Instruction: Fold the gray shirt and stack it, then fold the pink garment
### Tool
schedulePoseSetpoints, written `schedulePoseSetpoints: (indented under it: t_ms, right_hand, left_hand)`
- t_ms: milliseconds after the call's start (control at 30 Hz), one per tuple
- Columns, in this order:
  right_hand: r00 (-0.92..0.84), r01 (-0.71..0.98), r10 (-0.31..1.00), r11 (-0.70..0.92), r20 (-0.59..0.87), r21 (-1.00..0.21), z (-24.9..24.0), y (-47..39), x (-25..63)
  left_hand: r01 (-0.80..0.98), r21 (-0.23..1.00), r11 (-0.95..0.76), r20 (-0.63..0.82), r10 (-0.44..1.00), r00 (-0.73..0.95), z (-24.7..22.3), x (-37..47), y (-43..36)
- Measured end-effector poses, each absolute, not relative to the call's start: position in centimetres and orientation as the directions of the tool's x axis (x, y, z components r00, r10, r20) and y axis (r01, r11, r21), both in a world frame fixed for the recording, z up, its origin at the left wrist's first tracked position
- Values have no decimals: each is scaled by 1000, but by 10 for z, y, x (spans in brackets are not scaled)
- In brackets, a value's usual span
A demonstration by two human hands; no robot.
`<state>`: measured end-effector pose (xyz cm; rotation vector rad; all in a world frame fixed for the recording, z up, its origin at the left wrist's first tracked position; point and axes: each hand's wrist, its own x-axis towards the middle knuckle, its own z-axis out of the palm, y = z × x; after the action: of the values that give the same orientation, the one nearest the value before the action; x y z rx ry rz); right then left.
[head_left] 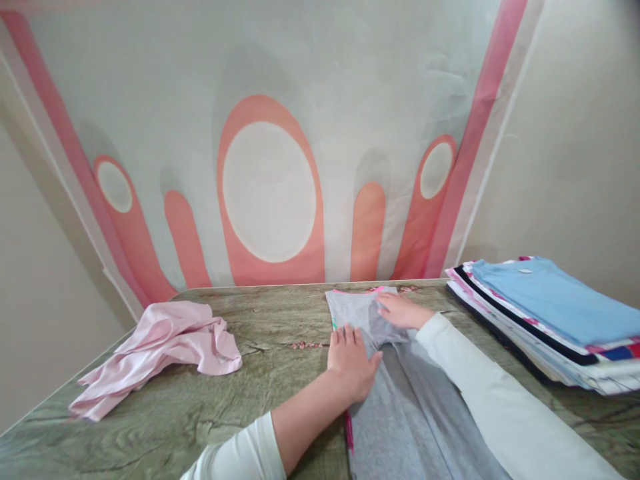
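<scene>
A grey garment [400,413] with pink edging lies lengthwise on the wood-patterned table [280,387], running from near the back edge down to the bottom of the view. My left hand [353,363] rests flat on its left side, fingers spread and pointing away from me. Farther back and to the right, my right hand [403,310] lies on the upper part of the cloth, its fingers stretched out to the left. The fabric is bunched just below my right hand. Neither hand grips anything.
A crumpled pink cloth [170,343] is at the left of the table. At the right stands a stack of folded clothes with a light blue one [555,297] on top. Behind the table is a wall with a pink and grey printed covering [390,87].
</scene>
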<state>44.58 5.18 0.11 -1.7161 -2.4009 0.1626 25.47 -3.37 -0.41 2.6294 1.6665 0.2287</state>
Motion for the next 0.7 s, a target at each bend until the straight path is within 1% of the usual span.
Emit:
schedulePoseSetpoints:
  t_ms: [67, 100, 167, 267, 367, 533, 700]
  right_hand:
    - [-481, 825, 869, 494, 117, -277, 4, 43, 425]
    - [-533, 779, 835, 547, 136, -305, 3, 38, 415]
    - [-565, 739, 805, 591, 180, -324, -2, 28, 395]
    - [-502, 781, 836, 548, 222, -298, -11, 19, 379]
    - [-478, 810, 855, 517, 199, -277, -17, 18, 376]
    - [-478, 817, 859, 511, 183, -267, -17, 19, 379]
    - [-478, 818, 857, 514, 190, -260, -15, 16, 379]
  left_hand:
    - [882, 103, -460, 84, 888, 453, 5, 253, -29]
    - [876, 122, -467, 73, 884, 461, 10, 249, -22]
    - [880, 150, -451, 96, 892, 441, 17, 237, 1]
    - [896, 193, -399, 185, 912, 366, 18, 214, 42]
    - [916, 255, -310, 246, 937, 249, 12, 197, 78]
    - [907, 352, -232, 216, 963, 162, -2, 195, 115]
    - [906, 375, -195, 195, 972, 128, -5, 202, 132]
